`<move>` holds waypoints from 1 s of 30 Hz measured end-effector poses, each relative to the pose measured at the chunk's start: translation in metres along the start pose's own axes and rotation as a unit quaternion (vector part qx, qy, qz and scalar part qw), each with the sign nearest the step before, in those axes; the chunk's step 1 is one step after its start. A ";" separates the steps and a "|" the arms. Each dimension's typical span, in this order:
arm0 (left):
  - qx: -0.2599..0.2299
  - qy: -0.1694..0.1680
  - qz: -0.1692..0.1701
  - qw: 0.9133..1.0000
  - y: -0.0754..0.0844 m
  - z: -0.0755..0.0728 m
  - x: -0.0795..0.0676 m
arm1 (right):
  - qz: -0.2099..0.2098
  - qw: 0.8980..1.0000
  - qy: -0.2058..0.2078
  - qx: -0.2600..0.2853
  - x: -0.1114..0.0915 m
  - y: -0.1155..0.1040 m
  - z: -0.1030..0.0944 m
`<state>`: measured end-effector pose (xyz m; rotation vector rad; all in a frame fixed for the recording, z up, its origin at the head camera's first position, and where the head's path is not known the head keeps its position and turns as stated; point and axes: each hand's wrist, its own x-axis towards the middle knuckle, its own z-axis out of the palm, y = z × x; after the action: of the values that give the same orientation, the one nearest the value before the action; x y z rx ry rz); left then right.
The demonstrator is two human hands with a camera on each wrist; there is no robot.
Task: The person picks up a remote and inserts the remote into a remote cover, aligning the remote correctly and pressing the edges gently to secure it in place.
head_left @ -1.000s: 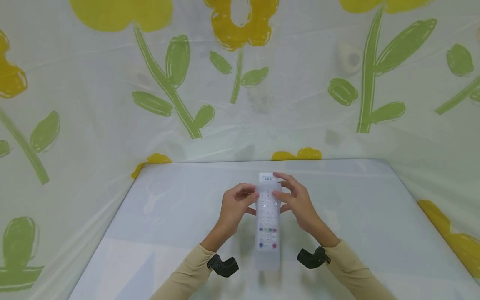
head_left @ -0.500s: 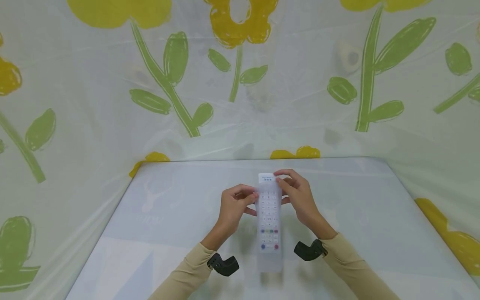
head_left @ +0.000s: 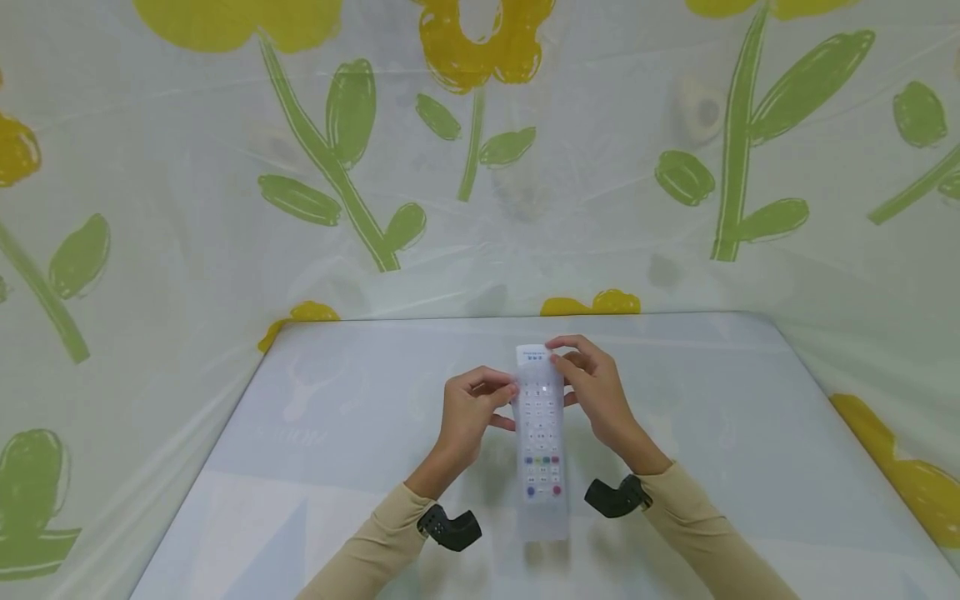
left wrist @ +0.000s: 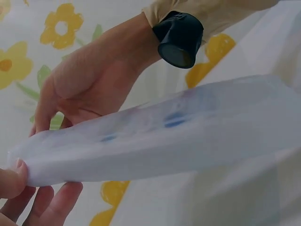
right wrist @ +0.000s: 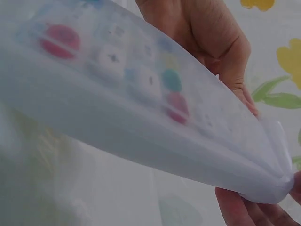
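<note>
A white remote control, buttons facing up, sits in a translucent plastic sleeve held above the table. Blue print shows at its far end, and coloured buttons near the end closest to the person. My left hand pinches the left edge between thumb and fingers, a little below the far end. At the far right corner, my right hand pinches the sleeve with thumb on top. Seen from the right wrist, the sleeve's end is bunched near the right fingertips; the coloured buttons look hazy through the plastic.
Beneath the hands lies a pale table with faint printed shapes. A white cloth with yellow flowers and green leaves hangs behind and around it. Each wrist carries a black camera mount over a beige sleeve.
My right hand has shifted from the remote's side to its far corner, and the sleeve's edge has moved up over the printed end. The left hand stays in about the same place.
</note>
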<state>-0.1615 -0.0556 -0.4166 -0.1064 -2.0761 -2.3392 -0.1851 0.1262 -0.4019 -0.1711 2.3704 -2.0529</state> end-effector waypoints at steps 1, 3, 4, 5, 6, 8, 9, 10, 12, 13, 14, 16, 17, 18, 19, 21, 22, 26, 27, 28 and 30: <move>-0.002 0.003 -0.002 1.000 0.000 0.000 0.000 | -0.002 1.000 -0.001 -0.003 0.000 0.000 0.000; -0.004 0.011 -0.007 1.000 0.000 0.001 0.000 | -0.003 1.000 -0.004 -0.006 0.000 0.000 -0.001; -0.005 0.014 -0.010 1.000 -0.001 0.001 0.000 | -0.003 1.000 -0.004 -0.007 0.000 0.000 -0.001; -0.005 0.016 -0.012 1.000 -0.001 0.002 0.000 | -0.004 1.000 -0.005 -0.006 0.000 0.000 -0.001; -0.005 0.018 -0.014 1.000 -0.001 0.002 -0.001 | -0.004 1.000 -0.004 -0.006 0.000 -0.001 -0.001; -0.004 0.021 -0.017 1.000 0.000 0.003 -0.002 | -0.005 1.000 -0.004 -0.002 0.000 -0.001 -0.002; -0.003 0.022 -0.018 1.000 0.001 0.003 -0.002 | -0.004 1.000 -0.003 0.000 -0.001 -0.001 -0.002; -0.003 0.022 -0.018 1.000 0.001 0.004 -0.003 | -0.004 1.000 -0.001 0.002 -0.001 -0.001 -0.002; -0.002 0.020 -0.017 1.000 0.001 0.004 -0.003 | -0.002 1.000 0.002 0.007 -0.002 0.000 -0.002; -0.001 0.020 -0.016 1.000 0.001 0.005 -0.003 | -0.001 1.000 0.003 0.009 -0.002 0.000 -0.002; 0.000 0.020 -0.016 1.000 0.001 0.005 -0.003 | 0.000 1.000 0.005 0.012 -0.003 0.001 -0.002; -0.002 0.020 -0.017 1.000 0.001 0.005 -0.003 | 0.001 1.000 0.004 0.014 -0.003 0.002 -0.002; -0.001 0.021 -0.018 1.000 0.001 0.005 -0.003 | 0.002 1.000 0.003 0.017 -0.003 0.001 -0.001; -0.002 0.022 -0.018 1.000 0.001 0.004 -0.003 | 0.002 1.000 0.001 0.019 -0.003 0.002 -0.001; -0.002 0.021 -0.018 1.000 0.001 0.004 -0.003 | 0.003 1.000 -0.001 0.019 -0.003 0.002 0.000; 0.002 0.011 -0.016 1.000 0.001 0.004 -0.002 | 0.004 1.000 -0.005 0.017 -0.003 0.002 0.000; 0.006 0.002 -0.015 1.000 0.002 0.004 -0.002 | 0.003 1.000 -0.008 0.016 -0.003 0.002 0.000; 0.024 -0.032 -0.011 0.999 0.004 0.005 -0.001 | 0.002 1.000 -0.017 0.009 -0.004 0.003 -0.001; 0.030 -0.036 -0.009 0.999 0.005 0.005 -0.001 | 0.001 1.000 -0.020 0.007 -0.005 0.004 -0.002; 0.034 -0.037 -0.008 0.999 0.005 0.004 -0.001 | -0.001 1.000 -0.024 0.005 -0.005 0.005 -0.003; 0.040 -0.035 -0.005 0.999 0.006 0.002 0.000 | -0.008 0.999 -0.033 0.005 -0.007 0.006 -0.005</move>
<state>-0.1606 -0.0540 -0.4105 -0.1790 -2.2036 -2.2870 -0.1790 0.1326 -0.4077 -0.2546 2.3289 -2.0317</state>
